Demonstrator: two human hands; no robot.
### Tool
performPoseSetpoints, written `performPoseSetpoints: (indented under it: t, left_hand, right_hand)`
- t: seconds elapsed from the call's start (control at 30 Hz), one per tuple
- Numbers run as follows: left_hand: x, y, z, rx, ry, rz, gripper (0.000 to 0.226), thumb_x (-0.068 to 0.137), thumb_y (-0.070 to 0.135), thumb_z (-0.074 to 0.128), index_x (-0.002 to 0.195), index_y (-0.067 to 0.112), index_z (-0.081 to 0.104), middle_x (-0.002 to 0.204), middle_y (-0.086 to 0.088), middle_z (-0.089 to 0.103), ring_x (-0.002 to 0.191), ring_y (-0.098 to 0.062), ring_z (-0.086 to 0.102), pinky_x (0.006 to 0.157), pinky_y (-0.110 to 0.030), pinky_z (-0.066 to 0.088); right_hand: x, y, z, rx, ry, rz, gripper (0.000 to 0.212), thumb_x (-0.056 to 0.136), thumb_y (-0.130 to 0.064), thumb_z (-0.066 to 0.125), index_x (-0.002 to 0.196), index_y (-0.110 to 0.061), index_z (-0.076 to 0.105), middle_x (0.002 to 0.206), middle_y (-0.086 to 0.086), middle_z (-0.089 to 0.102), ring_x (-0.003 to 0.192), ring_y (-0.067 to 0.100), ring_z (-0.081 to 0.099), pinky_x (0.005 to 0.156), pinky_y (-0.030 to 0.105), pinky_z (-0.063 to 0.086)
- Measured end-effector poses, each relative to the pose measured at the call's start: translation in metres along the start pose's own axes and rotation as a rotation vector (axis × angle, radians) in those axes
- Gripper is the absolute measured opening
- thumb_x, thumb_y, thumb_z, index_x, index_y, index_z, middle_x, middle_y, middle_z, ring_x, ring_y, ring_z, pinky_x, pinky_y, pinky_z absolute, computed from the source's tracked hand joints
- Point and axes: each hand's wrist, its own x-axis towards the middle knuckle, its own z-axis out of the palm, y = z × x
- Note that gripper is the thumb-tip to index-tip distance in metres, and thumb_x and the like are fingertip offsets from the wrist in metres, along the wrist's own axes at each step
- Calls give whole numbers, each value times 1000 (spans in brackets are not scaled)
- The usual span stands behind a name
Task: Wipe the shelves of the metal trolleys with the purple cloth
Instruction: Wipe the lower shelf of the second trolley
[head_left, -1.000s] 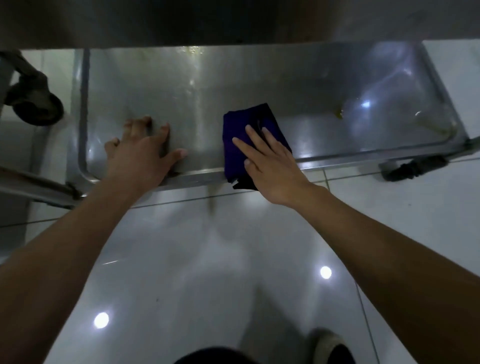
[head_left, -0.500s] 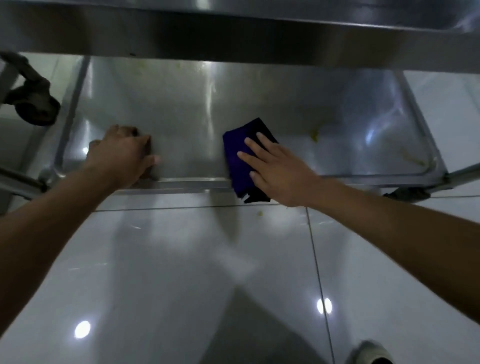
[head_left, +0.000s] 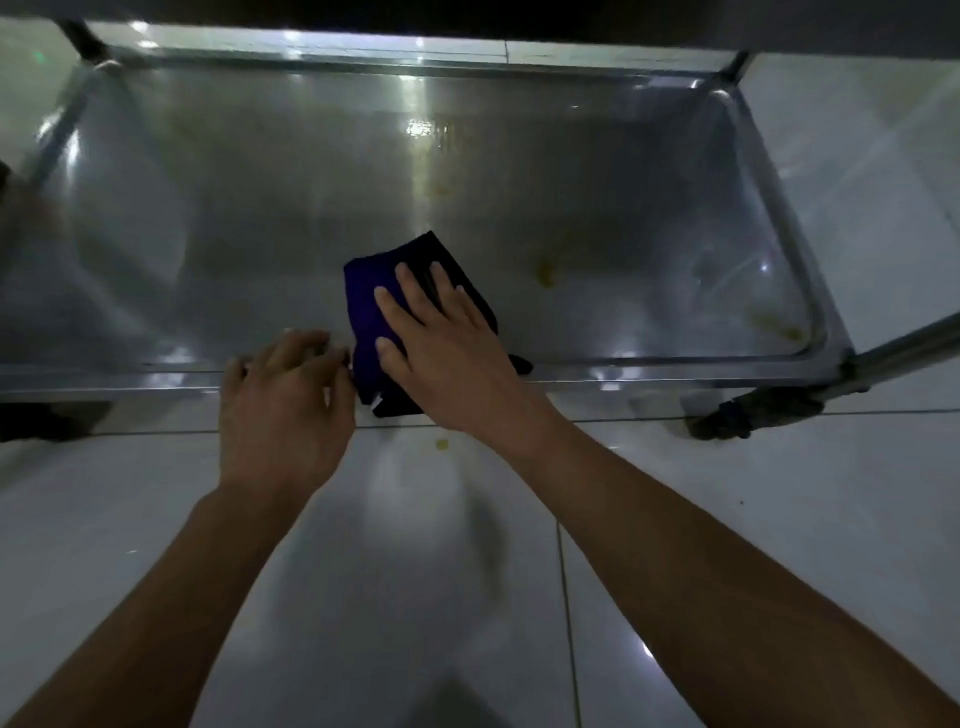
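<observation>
1. The step in hand looks like wiping the lowest shelf of the stainless-steel trolley (head_left: 519, 208), a shallow rimmed metal tray just above the pale glossy floor tiles (head_left: 753, 519).
2. The folded dark purple cloth (head_left: 369, 306) lies on the shelf at about 6 o'clock of the tray, its near end hanging over the front rim.
3. The right hand (head_left: 441, 353) presses flat on the cloth with its fingers straight and spread, nothing curled round the fabric.
4. The left hand (head_left: 283, 410) rests at the front rim, just beside the cloth at its 9 o'clock. Its fingers are bent over the edge; motion blur hides whether they actually grip the rim, so I cannot tell.
5. Yellowish spots (head_left: 545, 273) sit on the shelf at roughly 3 o'clock from the cloth, with more smears (head_left: 779, 327) towards the right-hand corner.
6. The next move probably calls for sliding the cloth rightwards under firm palm pressure across those spots, while the left hand steadies the trolley on its dark castor wheel (head_left: 722, 421).
</observation>
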Motion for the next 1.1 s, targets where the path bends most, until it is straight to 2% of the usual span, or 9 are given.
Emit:
performPoseSetpoints:
  t: [0.13, 0.23, 0.3, 0.43, 0.57, 0.77, 0.87, 1.0, 1.1]
  left_hand:
    - [10, 19, 0, -27, 16, -26, 35, 94, 34, 47, 96, 14, 75, 122, -12, 66, 109, -38, 61, 92, -57, 47]
    - [27, 56, 12, -109, 34, 126, 22, 92, 12, 58, 106, 10, 75, 121, -12, 67, 107, -37, 62, 88, -55, 51]
    - [39, 81, 21, -155, -30, 172, 28, 91, 5, 57, 115, 7, 73, 122, -12, 67, 109, -36, 62, 87, -55, 52]
    - [45, 103, 36, -45, -69, 143, 23, 96, 21, 55, 108, 13, 74, 120, -7, 66, 111, -35, 58, 89, -54, 49]
    - [44, 111, 46, 6, -23, 160, 23, 96, 29, 59, 103, 13, 74, 119, -8, 62, 108, -37, 57, 90, -63, 46]
    - [42, 113, 50, -20, -13, 167, 39, 98, 36, 38, 107, 18, 72, 123, -4, 58, 104, -39, 57, 83, -57, 50]
    - [38, 111, 49, -1, 38, 207, 33, 101, 28, 41, 112, 18, 71, 124, -5, 58, 96, -39, 55, 77, -55, 51]
    - [36, 106, 47, 17, 48, 262, 22, 95, 18, 58, 113, 14, 71, 125, -10, 60, 94, -41, 58, 80, -58, 50]
    - [38, 101, 49, 34, 34, 274, 21, 94, 19, 59, 112, 15, 70, 125, -9, 59, 89, -41, 60, 76, -53, 50]
  right_hand:
    - [-11, 42, -9, 25, 24, 47, 56, 109, -37, 24, 161, -20, 15, 169, 3, 1, 155, 28, -6, 125, 47, 5]
    - [-18, 67, -15, 39, 33, 75, 55, 109, -36, 27, 161, -20, 16, 169, 1, 1, 155, 26, -6, 125, 45, 3]
    - [-24, 86, -20, 44, 32, 103, 55, 109, -36, 28, 161, -21, 16, 169, 1, 1, 155, 25, -5, 125, 45, 3]
    - [-49, 134, -34, 55, 41, 184, 54, 110, -33, 26, 161, -21, 15, 169, 0, 1, 155, 25, -5, 124, 45, 3]
    - [-81, 198, -51, 36, 70, 328, 52, 110, -30, 26, 160, -21, 17, 169, -1, 3, 155, 27, -2, 124, 45, 5]
    - [-119, 284, -79, -31, 136, 599, 51, 109, -19, 29, 159, -14, 22, 168, 9, 12, 154, 35, 4, 123, 52, 14]
    - [-125, 300, -84, -47, 129, 696, 53, 108, -17, 28, 160, -17, 19, 168, 7, 9, 154, 35, 4, 123, 53, 12]
    - [-127, 294, -78, -7, 174, 688, 53, 109, -21, 26, 161, -20, 17, 169, 6, 8, 154, 33, 2, 124, 50, 8]
    - [-117, 278, -74, -42, 122, 675, 54, 109, -25, 24, 161, -19, 12, 169, 8, 5, 155, 32, -1, 125, 48, 3]
